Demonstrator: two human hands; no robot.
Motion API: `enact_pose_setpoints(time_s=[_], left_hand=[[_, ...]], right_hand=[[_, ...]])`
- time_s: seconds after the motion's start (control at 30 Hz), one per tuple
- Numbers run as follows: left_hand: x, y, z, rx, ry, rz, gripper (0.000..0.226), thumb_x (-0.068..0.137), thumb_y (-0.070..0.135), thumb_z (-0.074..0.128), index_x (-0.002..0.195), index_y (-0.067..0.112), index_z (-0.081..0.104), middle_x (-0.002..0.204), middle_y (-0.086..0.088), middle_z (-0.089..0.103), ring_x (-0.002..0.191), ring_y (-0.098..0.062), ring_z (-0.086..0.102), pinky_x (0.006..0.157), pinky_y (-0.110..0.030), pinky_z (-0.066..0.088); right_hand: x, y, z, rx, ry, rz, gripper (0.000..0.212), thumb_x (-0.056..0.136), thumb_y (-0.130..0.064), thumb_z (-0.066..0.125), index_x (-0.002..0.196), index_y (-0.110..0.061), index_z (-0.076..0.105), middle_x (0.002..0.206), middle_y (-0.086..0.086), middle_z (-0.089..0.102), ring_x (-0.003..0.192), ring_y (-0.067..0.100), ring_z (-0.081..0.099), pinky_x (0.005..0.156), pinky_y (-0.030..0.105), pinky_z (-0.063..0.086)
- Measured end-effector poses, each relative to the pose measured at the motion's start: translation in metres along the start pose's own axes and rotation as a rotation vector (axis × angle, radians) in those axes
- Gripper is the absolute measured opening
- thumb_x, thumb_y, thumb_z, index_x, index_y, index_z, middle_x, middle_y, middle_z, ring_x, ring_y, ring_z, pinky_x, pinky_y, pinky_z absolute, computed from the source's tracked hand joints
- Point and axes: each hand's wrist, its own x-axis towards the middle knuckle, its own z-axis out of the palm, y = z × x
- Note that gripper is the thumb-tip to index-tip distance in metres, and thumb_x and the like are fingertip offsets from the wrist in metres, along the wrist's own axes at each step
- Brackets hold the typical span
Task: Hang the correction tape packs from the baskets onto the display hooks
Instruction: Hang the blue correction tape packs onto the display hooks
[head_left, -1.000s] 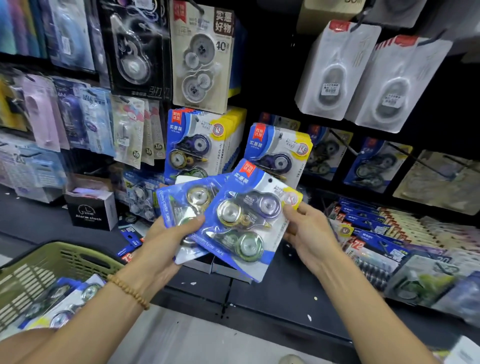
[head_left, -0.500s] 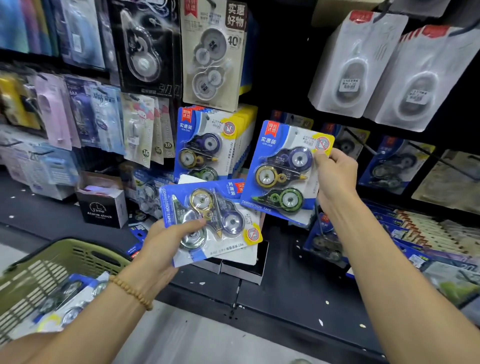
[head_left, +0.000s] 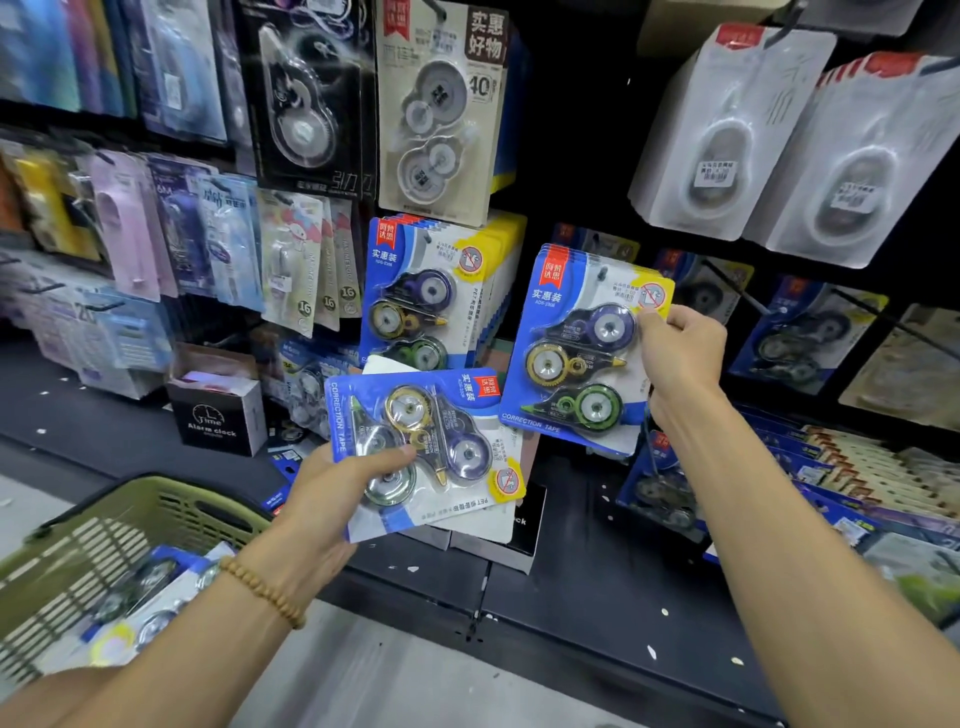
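Against the dark display wall, just right of the full row of matching blue packs (head_left: 426, 291), the right hand (head_left: 680, 358) pinches the upper right edge of a correction tape pack (head_left: 582, 353), thumb on the face and fingers behind; the pack stands upright with its hang hole at the top, where the tip of a display hook (head_left: 602, 273) appears to show through, though I cannot tell whether the card is fully seated or only started on the hook; other cards seem to sit behind it. The left hand (head_left: 332, 499) grips a second pack (head_left: 421, 447) lower down, turned sideways, thumb pressed over the blister and fingers curled under; at least one more card looks stacked beneath it. At the lower left edge of the view a green basket (head_left: 135, 525) holds further packs (head_left: 145, 587), so the task looks well short of done.

The step in hand, as I judge it, is the hanging of the right-hand pack; the next move calls for pushing it back along the hook, letting go, then taking the sideways pack from the left hand, turning it upright, and lining its hole with the hook tip; a skewed card could catch or tear at the hole.
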Motion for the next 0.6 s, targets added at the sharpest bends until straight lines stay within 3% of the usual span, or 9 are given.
enact_pose_setpoints(time_s=[0.3, 0.37, 0.4, 0.47, 0.53, 0.6], left_hand=[[-0.005, 0.003, -0.016, -0.044, 0.032, -0.050, 0.034, 0.079, -0.007, 0.071, 0.112, -0.004, 0.070, 0.107, -0.025, 0.074, 0.098, -0.041, 0.071, 0.088, -0.056, 0.057], [-0.007, 0.005, -0.020, -0.086, 0.004, -0.058, 0.045, 0.071, -0.004, 0.073, 0.115, -0.005, 0.069, 0.108, -0.025, 0.073, 0.094, -0.039, 0.072, 0.079, -0.051, 0.061], [-0.008, 0.006, -0.021, -0.104, -0.021, -0.061, 0.048, 0.067, -0.002, 0.073, 0.115, -0.006, 0.068, 0.106, -0.025, 0.074, 0.089, -0.037, 0.073, 0.075, -0.050, 0.063], [-0.012, 0.007, -0.021, -0.131, -0.067, -0.053, 0.048, 0.065, 0.000, 0.071, 0.113, -0.005, 0.069, 0.105, -0.023, 0.074, 0.086, -0.035, 0.075, 0.077, -0.052, 0.062], [-0.016, 0.006, -0.020, -0.157, -0.104, -0.033, 0.049, 0.068, 0.001, 0.070, 0.117, -0.004, 0.069, 0.111, -0.023, 0.073, 0.097, -0.037, 0.073, 0.083, -0.055, 0.059], [-0.019, 0.005, -0.015, -0.187, -0.145, -0.008, 0.052, 0.071, 0.004, 0.069, 0.123, -0.002, 0.066, 0.117, -0.021, 0.072, 0.107, -0.038, 0.070, 0.087, -0.054, 0.058]], right_hand=[[0.004, 0.015, 0.007, -0.092, 0.072, 0.022, 0.044, 0.090, -0.033, 0.066, 0.054, -0.018, 0.048, 0.051, -0.003, 0.038, 0.058, 0.019, 0.038, 0.072, 0.039, 0.048], [0.000, 0.024, 0.006, -0.065, 0.051, 0.058, 0.042, 0.088, -0.041, 0.068, 0.055, -0.020, 0.052, 0.057, -0.004, 0.052, 0.065, 0.025, 0.057, 0.083, 0.047, 0.058], [-0.003, 0.027, 0.006, -0.062, 0.042, 0.076, 0.037, 0.086, -0.045, 0.068, 0.059, -0.021, 0.058, 0.067, -0.004, 0.062, 0.076, 0.029, 0.066, 0.087, 0.051, 0.058], [-0.014, 0.037, 0.003, -0.069, 0.065, 0.109, 0.030, 0.084, -0.050, 0.067, 0.080, -0.021, 0.067, 0.083, -0.003, 0.070, 0.091, 0.027, 0.068, 0.088, 0.047, 0.056], [-0.037, 0.050, -0.002, -0.075, 0.107, 0.125, 0.034, 0.089, -0.048, 0.065, 0.092, -0.014, 0.065, 0.083, -0.002, 0.065, 0.087, 0.023, 0.061, 0.079, 0.037, 0.048], [-0.069, 0.057, -0.004, -0.024, 0.037, 0.156, 0.033, 0.094, -0.046, 0.063, 0.093, -0.014, 0.063, 0.086, 0.003, 0.067, 0.081, 0.019, 0.059, 0.076, 0.034, 0.045]])
